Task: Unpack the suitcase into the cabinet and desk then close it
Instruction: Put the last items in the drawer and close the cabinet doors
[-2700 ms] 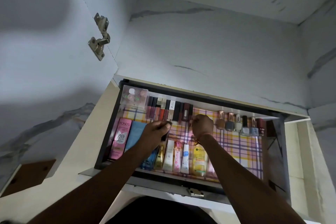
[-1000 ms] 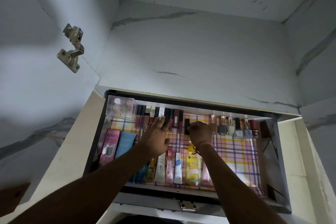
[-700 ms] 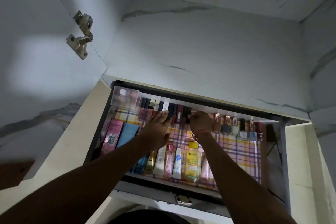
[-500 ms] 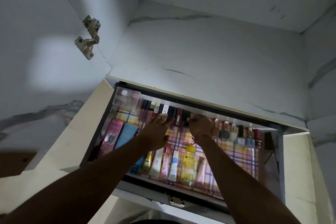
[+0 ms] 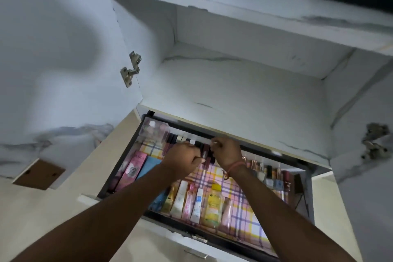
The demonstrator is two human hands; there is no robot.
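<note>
My left hand (image 5: pixel 182 160) curls round a lipstick (image 5: pixel 204 156) and my right hand (image 5: pixel 226 151) pinches the next tube, both at the drawer (image 5: pixel 307 193) back, so they stand tight in the row; suitcase out of view.

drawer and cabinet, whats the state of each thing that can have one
drawer: pulled open, stocked
cabinet door: swung open
lipstick row: upright along the back wall
nail polish bottles: upright, capped
yellow bottle: lying flat, capped
left hand: curled at the lipsticks
right hand: pinching a small item
</note>
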